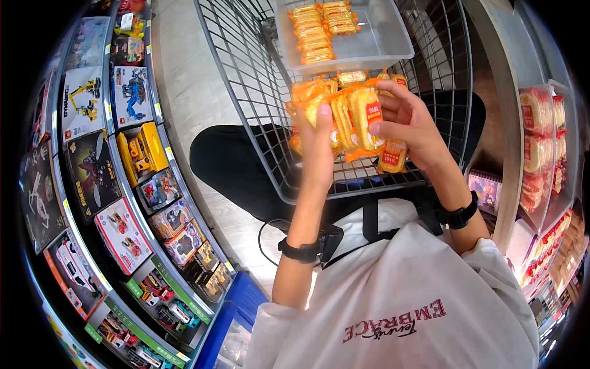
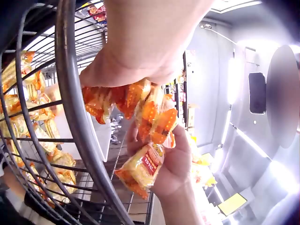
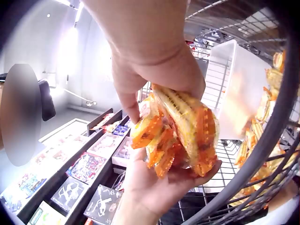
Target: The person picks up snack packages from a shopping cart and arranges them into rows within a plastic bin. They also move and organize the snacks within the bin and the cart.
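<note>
Dark wire cart [image 2: 76,101], translucent plastic bin [image 1: 378,37] inside it, loose orange-and-clear wrapped packets [image 1: 392,156] near the bin.

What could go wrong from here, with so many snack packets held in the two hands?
One of the bunched snack packets might slip out between the left hand and right hand. Dropped near the wire shopping cart's rim, it could land outside. Squeezing the bunch too hard might crush the food inside the thin wrappers.
</note>
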The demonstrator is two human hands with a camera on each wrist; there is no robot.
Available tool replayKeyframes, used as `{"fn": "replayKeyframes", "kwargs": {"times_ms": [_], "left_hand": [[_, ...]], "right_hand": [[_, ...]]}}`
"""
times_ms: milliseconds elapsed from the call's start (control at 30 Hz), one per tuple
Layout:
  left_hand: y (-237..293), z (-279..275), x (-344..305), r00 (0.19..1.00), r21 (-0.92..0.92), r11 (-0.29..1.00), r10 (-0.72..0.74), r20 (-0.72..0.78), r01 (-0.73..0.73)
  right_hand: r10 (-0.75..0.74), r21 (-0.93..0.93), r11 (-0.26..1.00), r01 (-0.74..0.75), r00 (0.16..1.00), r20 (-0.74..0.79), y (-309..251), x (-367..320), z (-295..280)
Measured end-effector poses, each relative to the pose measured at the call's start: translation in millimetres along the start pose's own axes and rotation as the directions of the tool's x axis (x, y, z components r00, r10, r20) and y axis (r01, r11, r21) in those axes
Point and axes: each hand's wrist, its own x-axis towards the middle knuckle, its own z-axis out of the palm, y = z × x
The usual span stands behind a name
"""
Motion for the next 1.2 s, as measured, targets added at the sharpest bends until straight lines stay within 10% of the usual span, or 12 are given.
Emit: {"fn": "replayKeyframes", "kwargs": {"times_ms": [500,733,833,1200], "left_hand": [[0,-7,-6,0.942,-0.290,0.899,-0.291,0.165,0.328],[-13,-11,-7,0.954,-0.369,0.885,-0.223,0.202,0.285],[-17,-8,-8,0.956,-0.182,0.950,-0.219,0.197,0.255],[-9,10,4,0.973,-0.417,0.881,-0.230,0.036,0.224]], "right_hand": [[-0.087,-0.319,0.942,0.107,0.993,0.077,-4,9,3],[-0.022,-0.163,0.986,0.027,0.999,0.033,-5,12,3],[-0.042,-0.265,0.962,0.059,0.997,0.066,-4,11,7],[-0.128,-0.575,0.808,0.128,0.991,0.041,-13,4,32]]}}
